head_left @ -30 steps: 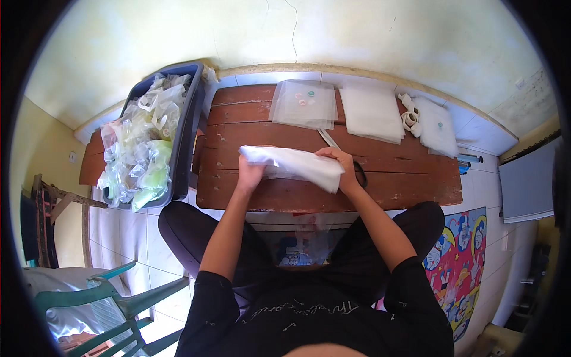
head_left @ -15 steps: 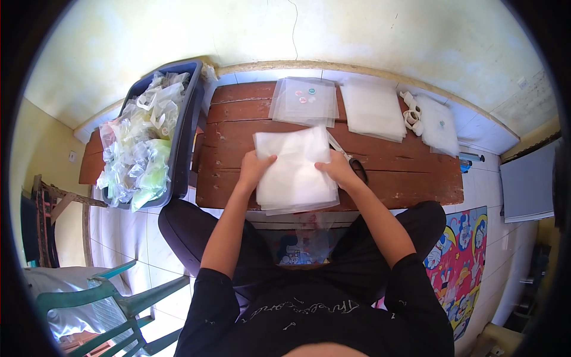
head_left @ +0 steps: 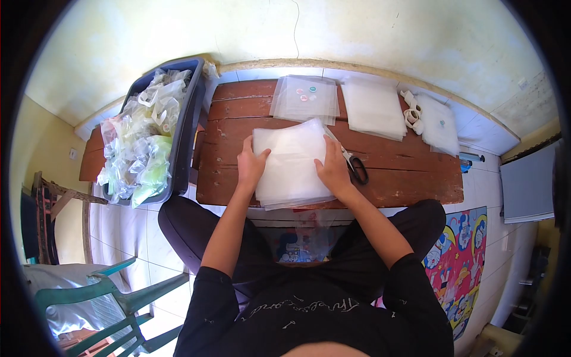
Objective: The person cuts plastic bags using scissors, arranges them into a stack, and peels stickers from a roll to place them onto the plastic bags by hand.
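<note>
A stack of translucent white plastic bags sits at the front edge of the brown wooden table, its sheets slightly fanned at the top right corner. My left hand grips its left edge, thumb on top and fingers along the side. On the opposite edge my right hand holds the stack the same way. Black-handled scissors lie just right of my right hand, their blades partly hidden behind it. Beyond the stack, a flat pile of clear plastic bags bears several small round pink and green marks.
Another pile of clear bags lies at the back, with a white strap-like bundle and a further bag pile to its right. At left stands a dark tub heaped with crumpled plastic. A green chair is at lower left.
Both hands have slid slightly up along the stack's sides, fingers now straighter against its edges. The stack lies flatter and squarer, and more of the scissors' handles shows.
</note>
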`<state>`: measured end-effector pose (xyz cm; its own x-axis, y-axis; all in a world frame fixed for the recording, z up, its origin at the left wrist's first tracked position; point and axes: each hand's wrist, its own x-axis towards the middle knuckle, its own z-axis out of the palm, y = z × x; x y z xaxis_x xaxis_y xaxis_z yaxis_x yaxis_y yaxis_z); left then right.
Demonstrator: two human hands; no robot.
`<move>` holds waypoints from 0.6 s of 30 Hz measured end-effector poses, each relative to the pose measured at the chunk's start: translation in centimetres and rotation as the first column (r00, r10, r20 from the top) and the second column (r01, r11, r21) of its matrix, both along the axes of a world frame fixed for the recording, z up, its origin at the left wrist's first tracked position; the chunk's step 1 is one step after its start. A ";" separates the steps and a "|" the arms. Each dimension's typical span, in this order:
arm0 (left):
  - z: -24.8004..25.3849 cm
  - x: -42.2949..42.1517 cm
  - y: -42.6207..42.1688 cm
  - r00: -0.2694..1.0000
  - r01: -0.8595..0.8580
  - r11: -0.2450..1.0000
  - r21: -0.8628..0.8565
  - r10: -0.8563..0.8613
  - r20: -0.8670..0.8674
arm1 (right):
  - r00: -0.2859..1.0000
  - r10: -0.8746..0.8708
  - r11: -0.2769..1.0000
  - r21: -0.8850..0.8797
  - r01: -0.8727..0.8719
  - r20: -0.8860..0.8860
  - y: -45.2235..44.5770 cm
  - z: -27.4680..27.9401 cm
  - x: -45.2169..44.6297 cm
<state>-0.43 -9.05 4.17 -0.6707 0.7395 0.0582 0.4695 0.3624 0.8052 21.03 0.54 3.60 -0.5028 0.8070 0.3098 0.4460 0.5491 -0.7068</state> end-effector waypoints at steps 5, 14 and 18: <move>-2.6 0.4 -0.3 0.997 -0.007 0.976 0.216 -0.009 0.072 | 1.000 -0.021 1.000 -0.020 0.021 0.018 -0.1 -0.3 0.2; -3.3 0.8 1.1 0.919 -0.061 0.909 0.412 -0.110 0.379 | 0.977 -0.128 0.990 -0.082 0.116 -0.173 1.1 -1.1 -0.2; -2.7 1.0 1.5 0.990 0.015 0.938 0.347 -0.063 0.126 | 0.988 -0.108 0.993 -0.053 0.103 -0.106 1.4 -1.0 0.3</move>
<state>0.56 -7.53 1.48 -0.6610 0.7156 0.2260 0.3572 0.0352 0.9334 21.33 1.95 2.56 -0.3793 0.8688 0.3183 0.4191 0.4680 -0.7780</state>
